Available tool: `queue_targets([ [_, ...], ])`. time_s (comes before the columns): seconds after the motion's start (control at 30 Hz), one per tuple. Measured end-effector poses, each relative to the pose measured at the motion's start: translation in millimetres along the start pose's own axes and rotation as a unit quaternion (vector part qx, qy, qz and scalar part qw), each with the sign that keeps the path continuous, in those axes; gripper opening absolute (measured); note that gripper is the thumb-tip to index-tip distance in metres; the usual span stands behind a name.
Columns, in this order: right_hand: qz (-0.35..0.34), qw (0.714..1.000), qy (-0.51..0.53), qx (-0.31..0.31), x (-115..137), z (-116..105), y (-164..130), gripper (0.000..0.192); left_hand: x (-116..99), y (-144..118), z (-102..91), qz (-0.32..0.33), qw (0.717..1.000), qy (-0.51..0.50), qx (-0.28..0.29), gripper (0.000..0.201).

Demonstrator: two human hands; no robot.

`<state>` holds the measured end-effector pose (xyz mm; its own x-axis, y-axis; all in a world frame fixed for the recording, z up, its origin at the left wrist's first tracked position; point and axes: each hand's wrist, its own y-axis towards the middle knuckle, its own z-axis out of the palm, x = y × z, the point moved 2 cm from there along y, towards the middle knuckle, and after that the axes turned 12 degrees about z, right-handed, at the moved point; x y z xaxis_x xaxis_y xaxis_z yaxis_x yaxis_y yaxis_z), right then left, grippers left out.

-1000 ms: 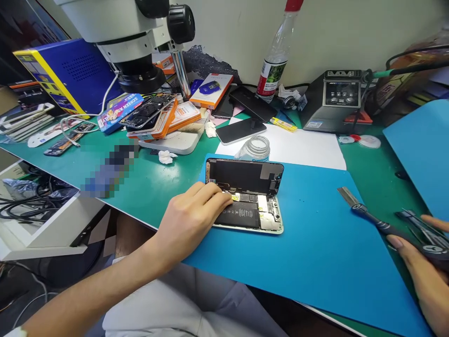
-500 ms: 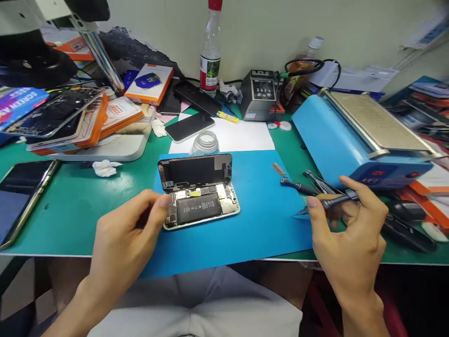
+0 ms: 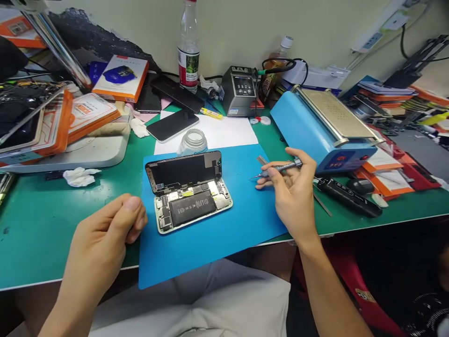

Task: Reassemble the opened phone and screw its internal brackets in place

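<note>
An opened phone point(image 3: 192, 208) lies on the blue mat point(image 3: 182, 252), its battery and boards showing. Its screen point(image 3: 184, 171) is hinged up at the back edge, tilted. My left hand point(image 3: 108, 229) is closed, thumb pressed against the curled index finger, just left of the phone and apart from it. Nothing shows in that hand, though the inner side of the fingers is partly hidden. To the right of the phone, my right hand point(image 3: 294, 196) grips a thin precision screwdriver point(image 3: 280, 168), its tip pointing left over the mat.
A clear glass jar point(image 3: 194, 140) stands behind the phone. At the right are a blue heating-plate machine point(image 3: 298, 124) and a black handheld tool point(image 3: 351, 196). A soldering station point(image 3: 239, 91), a tall bottle point(image 3: 188, 51) and another phone point(image 3: 172, 125) are at the back. Boxes point(image 3: 121, 77) crowd the left.
The view has swung to the right. My left hand has come off the phone's left edge and closed. My right hand has brought the screwdriver leftward, nearer the phone.
</note>
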<state>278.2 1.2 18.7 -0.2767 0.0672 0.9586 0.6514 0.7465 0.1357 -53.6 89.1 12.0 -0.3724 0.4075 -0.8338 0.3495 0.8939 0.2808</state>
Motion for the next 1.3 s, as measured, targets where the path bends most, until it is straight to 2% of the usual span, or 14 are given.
queue_targets([
  [0.1, 0.027, 0.998, 0.061, 0.023, 12.7, 6.2, -6.2, 0.064, -7.4, 0.3, -1.7, -0.001, 0.997, -0.072, -0.025, 0.050],
  [0.2, 0.072, 0.983, 0.123, 0.113, 33.8, 38.5, -25.5, 0.069, -17.8, -1.0, 0.9, 0.001, 0.995, -0.101, -0.012, 0.020],
  [0.27, 0.094, 0.961, 0.205, 0.163, 49.0, 67.3, -43.4, 0.066, -24.1, -1.0, 5.3, 0.000, 0.985, -0.172, 0.028, 0.034],
  [0.37, 0.081, 0.951, 0.254, 0.158, 65.4, 102.3, -64.3, 0.065, -26.8, 1.7, 10.2, -0.039, 0.949, -0.308, 0.050, 0.030],
  [0.43, 0.085, 0.947, 0.265, 0.159, 69.1, 116.9, -69.5, 0.065, -24.4, 4.1, 10.8, -0.057, 0.925, -0.375, 0.033, 0.021],
  [0.5, 0.097, 0.944, 0.265, 0.170, 68.7, 125.0, -69.0, 0.063, -20.7, 5.3, 9.7, -0.058, 0.913, -0.403, 0.006, 0.015],
  [0.63, 0.102, 0.944, 0.260, 0.178, 65.3, 126.9, -65.5, 0.059, -17.2, 3.5, 6.9, -0.032, 0.915, -0.402, -0.019, 0.014],
  [0.77, 0.123, 0.938, 0.263, 0.187, 62.3, 124.6, -66.3, 0.058, -18.4, 2.6, 6.7, -0.010, 0.912, -0.409, -0.020, 0.017],
  [0.93, 0.128, 0.937, 0.271, 0.177, 60.0, 124.6, -65.9, 0.059, -20.9, 3.5, 8.6, -0.018, 0.909, -0.417, -0.005, 0.017],
  [1.1, 0.126, 0.945, 0.252, 0.164, 60.2, 123.9, -65.3, 0.053, -22.0, 4.0, 9.2, -0.032, 0.908, -0.418, -0.029, 0.018],
  [1.3, 0.134, 0.948, 0.251, 0.146, 59.5, 123.8, -64.6, 0.052, -18.4, 4.1, 11.5, -0.037, 0.899, -0.436, -0.015, 0.015],
])
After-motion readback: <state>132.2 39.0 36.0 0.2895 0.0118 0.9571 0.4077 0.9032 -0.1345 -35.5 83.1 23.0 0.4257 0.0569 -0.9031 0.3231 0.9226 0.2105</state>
